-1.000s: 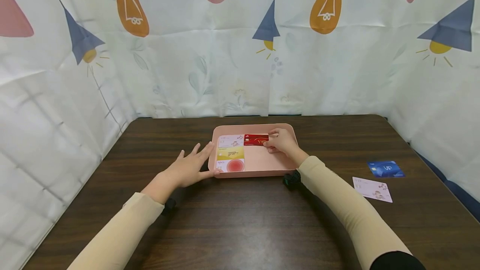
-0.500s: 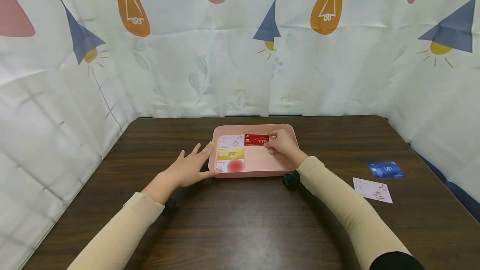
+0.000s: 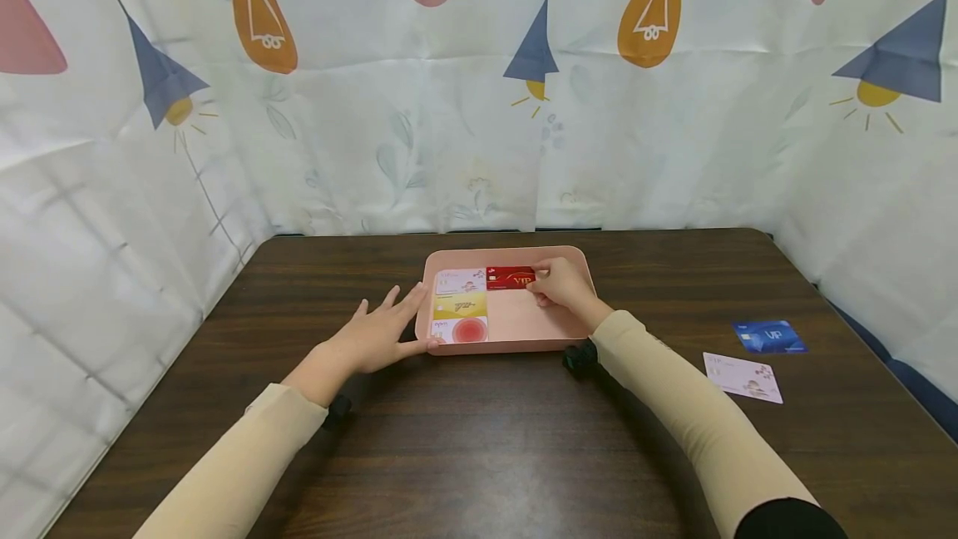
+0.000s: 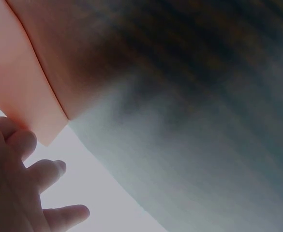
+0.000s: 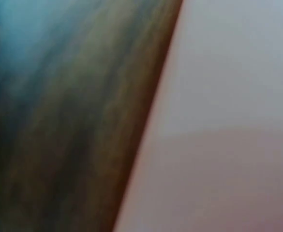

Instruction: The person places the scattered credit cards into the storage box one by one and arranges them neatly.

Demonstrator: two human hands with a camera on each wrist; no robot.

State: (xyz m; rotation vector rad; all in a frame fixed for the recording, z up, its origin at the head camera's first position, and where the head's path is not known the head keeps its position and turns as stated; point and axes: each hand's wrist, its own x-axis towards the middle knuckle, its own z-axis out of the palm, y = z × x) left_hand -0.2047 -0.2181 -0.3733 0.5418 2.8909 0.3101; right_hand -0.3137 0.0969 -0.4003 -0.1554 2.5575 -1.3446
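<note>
In the head view a shallow pink tray (image 3: 535, 328) lies on the table, with cards inside it. My right hand (image 3: 563, 284) reaches over its right side and pinches the right end of a red VIP card (image 3: 509, 278) between thumb and fingers. That card lies flat at the back of the tray, beside a pale pink card (image 3: 460, 281). Below the pale one are a gold card (image 3: 460, 305) and a white card with a red circle (image 3: 469, 330). My left hand (image 3: 377, 338), fingers spread, touches the tray's left edge; the left wrist view shows its fingers (image 4: 47, 175) there.
On the right of the dark wooden table (image 3: 479, 447) lie a blue VIP card (image 3: 770, 337) and another pale pink card (image 3: 743, 378), close together. A patterned curtain (image 3: 464, 148) hangs behind the table. The right wrist view is blurred, with the tray wall (image 5: 218, 183) filling its right side.
The red card and my right hand have barely shifted. My left hand stays at the tray's left edge, and the two cards on the table have not moved.
</note>
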